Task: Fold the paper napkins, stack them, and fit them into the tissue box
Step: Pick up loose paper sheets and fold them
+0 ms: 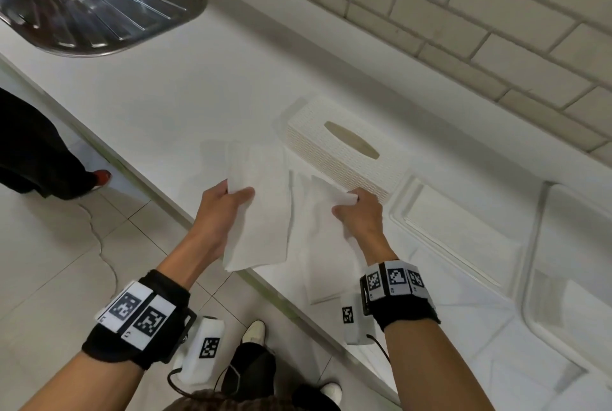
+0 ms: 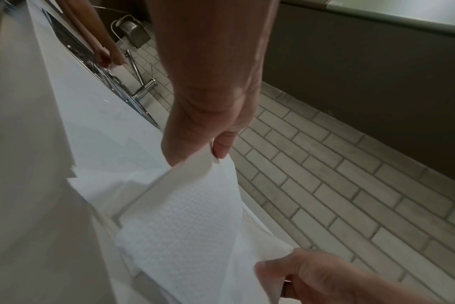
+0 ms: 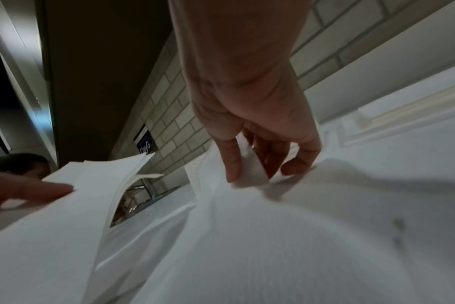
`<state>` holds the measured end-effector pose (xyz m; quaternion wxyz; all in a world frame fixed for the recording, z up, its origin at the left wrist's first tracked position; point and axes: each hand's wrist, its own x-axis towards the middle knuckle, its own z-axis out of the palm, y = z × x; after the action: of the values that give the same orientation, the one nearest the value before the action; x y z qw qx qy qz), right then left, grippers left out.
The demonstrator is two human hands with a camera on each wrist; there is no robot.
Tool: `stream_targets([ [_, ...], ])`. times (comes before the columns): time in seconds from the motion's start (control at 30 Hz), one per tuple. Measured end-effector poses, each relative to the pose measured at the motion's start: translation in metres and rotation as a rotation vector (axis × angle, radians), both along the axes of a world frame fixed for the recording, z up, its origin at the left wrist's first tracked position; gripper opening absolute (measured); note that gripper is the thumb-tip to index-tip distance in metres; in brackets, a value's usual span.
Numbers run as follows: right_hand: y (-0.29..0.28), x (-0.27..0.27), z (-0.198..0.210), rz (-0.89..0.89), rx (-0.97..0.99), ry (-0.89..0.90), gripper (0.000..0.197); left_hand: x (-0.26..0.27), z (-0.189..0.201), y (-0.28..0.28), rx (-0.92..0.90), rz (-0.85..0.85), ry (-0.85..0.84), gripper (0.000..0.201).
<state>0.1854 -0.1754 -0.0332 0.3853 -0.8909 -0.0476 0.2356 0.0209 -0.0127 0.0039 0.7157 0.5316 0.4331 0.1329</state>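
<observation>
Napkins are in both hands: the left hand (image 1: pixel 221 212) pinches a folded stack (image 1: pixel 256 208) by its far end, thumb on top and fingers beneath, and holds it lifted over the counter's front edge; the right hand (image 1: pixel 359 212) curls thumb and fingertips round the far corner of another napkin (image 1: pixel 319 245), whose lower part lies on the counter (image 1: pixel 205 86). In the right wrist view that corner (image 3: pixel 252 174) is bunched between the fingers. The two lots sit just beside each other, the stack overlapping the other's left edge

Judging by the drape and the embossed texture, the paper is very light, soft and limp, and it would tear or crease under a hard pull. A pinch at a corner only lets it sag, so it seems better taken along a folded edge, or with the hand flat beneath the pile

The tissue box (image 1: pixel 347 152), white with a woven pattern and an oval slot on top, stands on the counter just beyond the napkins, near the brick-tiled wall (image 1: pixel 463 30). A steel sink drainer (image 1: pixel 99 6) lies far to the left, moulded white trays (image 1: pixel 463 238) to the right. Another person's dark clothing and red shoe (image 1: pixel 101 177) show on the tiled floor
</observation>
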Motion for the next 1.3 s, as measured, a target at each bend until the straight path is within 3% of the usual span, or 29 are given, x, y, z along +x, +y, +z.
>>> stream_targets([
  [0.13, -0.016, 0.009, 0.019, 0.096, 0.176, -0.009, 0.015, 0.000, 0.001, 0.001, 0.011, 0.015, -0.049, 0.015],
  [0.27, -0.027, 0.014, 0.046, 0.197, 0.296, -0.007, 0.020, 0.003, 0.006, 0.000, 0.046, 0.068, -0.117, 0.015],
  [0.37, -0.025, 0.014, 0.075, 0.172, 0.503, 0.019, 0.019, 0.010, 0.016, -0.001, 0.110, 0.109, -0.167, 0.018],
  [0.47, -0.016, 0.013, 0.107, 0.206, 0.676, 0.046, 0.016, 0.020, 0.026, -0.001, 0.120, 0.083, -0.212, 0.018],
  [0.57, 0.002, 0.006, 0.123, 0.304, 0.705, 0.006, 0.018, 0.029, 0.032, -0.002, 0.093, -0.001, -0.222, 0.016],
  [0.67, 0.022, -0.005, 0.114, 0.347, 0.627, -0.089, 0.024, 0.035, 0.037, -0.014, -0.022, -0.131, -0.265, 0.028],
  [0.8, 0.038, -0.014, 0.087, 0.230, 0.508, -0.163, 0.015, 0.031, 0.031, -0.026, -0.223, -0.262, -0.402, 0.051],
  [0.83, 0.040, -0.014, 0.081, 0.197, 0.493, -0.156, 0.008, 0.029, 0.027, -0.028, -0.170, -0.238, -0.345, 0.045],
  [0.93, 0.042, -0.012, 0.054, 0.104, 0.336, -0.170, 0.015, 0.023, 0.020, -0.023, 0.079, -0.063, -0.095, 0.024],
  [1.07, 0.031, -0.019, 0.009, 0.186, -0.329, -0.182, 0.070, 0.011, 0.017, -0.004, 0.133, 0.021, -0.049, 0.021],
  [1.13, 0.029, -0.027, -0.003, 0.239, -0.488, -0.149, 0.081, 0.008, 0.018, 0.002, 0.137, 0.025, -0.052, 0.021],
  [1.3, 0.030, -0.023, -0.012, 0.128, -0.358, -0.075, 0.065, 0.008, 0.017, 0.001, 0.124, -0.035, -0.036, 0.022],
])
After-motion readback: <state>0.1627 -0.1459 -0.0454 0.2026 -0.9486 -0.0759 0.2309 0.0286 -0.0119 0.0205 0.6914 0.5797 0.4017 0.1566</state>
